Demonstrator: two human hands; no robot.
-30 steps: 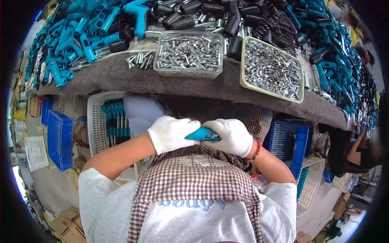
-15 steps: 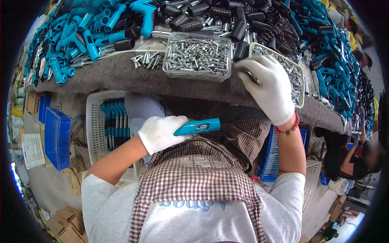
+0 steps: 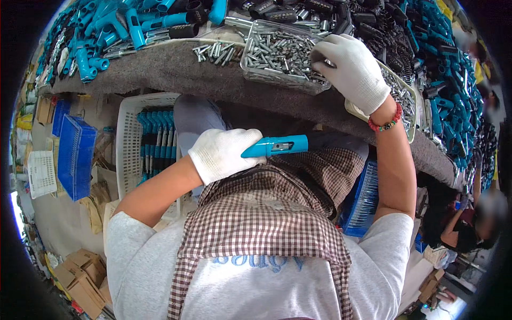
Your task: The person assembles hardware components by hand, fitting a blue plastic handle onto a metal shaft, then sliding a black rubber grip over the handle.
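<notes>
Two gloved hands: left (image 3: 221, 154), right (image 3: 353, 69). One blue handle (image 3: 277, 145) held. Two clear trays of metal bits: one (image 3: 277, 58), another (image 3: 402, 98). One white basket (image 3: 130, 144). Two blue crates: (image 3: 74, 154), (image 3: 362, 200). One bead bracelet (image 3: 385, 124). Loose blue and black parts on the bench were too many to count.

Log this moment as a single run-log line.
left hand: holds blue handle over lap | right hand: fingers in clear tray of metal pins | bench: grey felt edge
</notes>
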